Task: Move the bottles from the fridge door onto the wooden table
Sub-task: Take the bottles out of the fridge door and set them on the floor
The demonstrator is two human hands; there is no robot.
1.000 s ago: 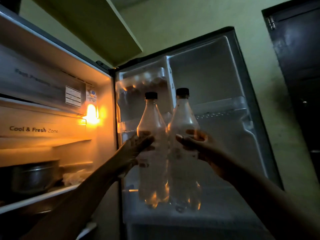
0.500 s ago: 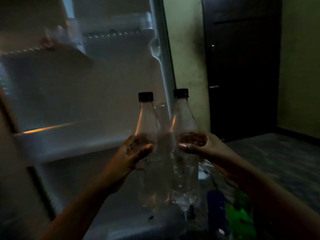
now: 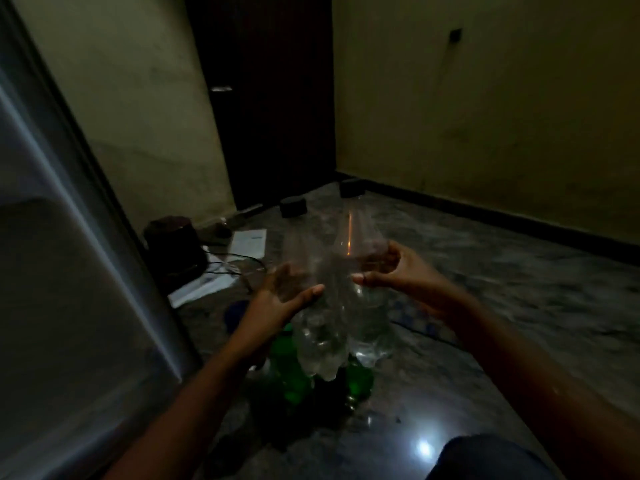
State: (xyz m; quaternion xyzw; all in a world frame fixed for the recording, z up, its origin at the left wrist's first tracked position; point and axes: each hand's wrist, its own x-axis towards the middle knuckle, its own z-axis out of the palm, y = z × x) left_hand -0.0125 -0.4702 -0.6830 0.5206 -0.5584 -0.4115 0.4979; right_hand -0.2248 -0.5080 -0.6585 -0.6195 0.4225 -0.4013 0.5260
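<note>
Two clear bottles with dark caps are in our hands, side by side and touching, held upright above the dark floor (image 3: 519, 306). Our left hand (image 3: 277, 299) has its fingers wrapped around the left bottle (image 3: 311, 306); our right hand (image 3: 398, 268) grips the right bottle (image 3: 363, 271) the same way. Just below them, green bottles (image 3: 287, 372) stand on the floor. At left is the pale fridge door (image 3: 69, 271). Farther off lie papers (image 3: 249, 242) and a dark round container (image 3: 175, 247).
</note>
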